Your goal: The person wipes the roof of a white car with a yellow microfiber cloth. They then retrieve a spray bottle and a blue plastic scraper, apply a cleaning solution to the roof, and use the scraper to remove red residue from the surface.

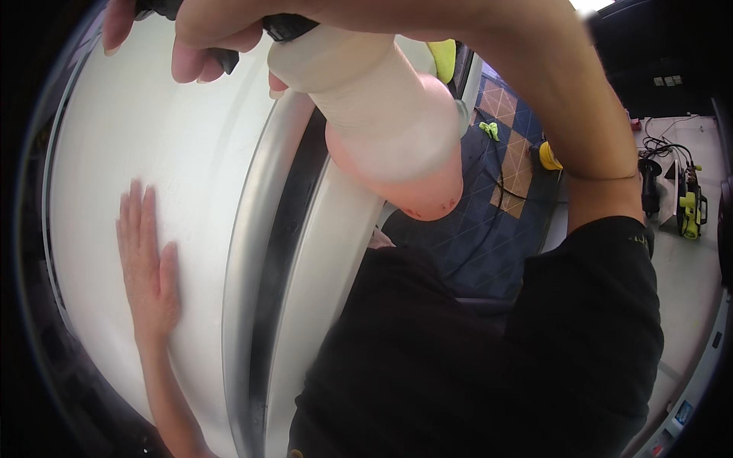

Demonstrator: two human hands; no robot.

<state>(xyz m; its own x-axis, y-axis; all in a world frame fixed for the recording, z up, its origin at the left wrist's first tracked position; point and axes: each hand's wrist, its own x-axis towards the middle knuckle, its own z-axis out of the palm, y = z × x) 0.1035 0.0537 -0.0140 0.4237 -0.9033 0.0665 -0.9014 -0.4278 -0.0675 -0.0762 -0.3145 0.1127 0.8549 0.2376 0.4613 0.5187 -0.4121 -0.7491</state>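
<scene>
The fingers of the right hand (229, 21) are curled round the black spray head (290, 27) of a bottle (385, 114), a grip that likely keeps the trigger within reach. The bottle, with pink liquid low in it, hangs tilted at the far side, its base to the right, perhaps simply because it is held from the head. The left hand (149, 259) lies open, palm down, fingers extended, on a white panel (202, 168), probably to steady the body or feel the finish. Right of the panel run silver trim (244, 252) and a black strip (294, 217); farther right, a green cloth (489, 131) lies on the tiled floor (477, 252)
</scene>
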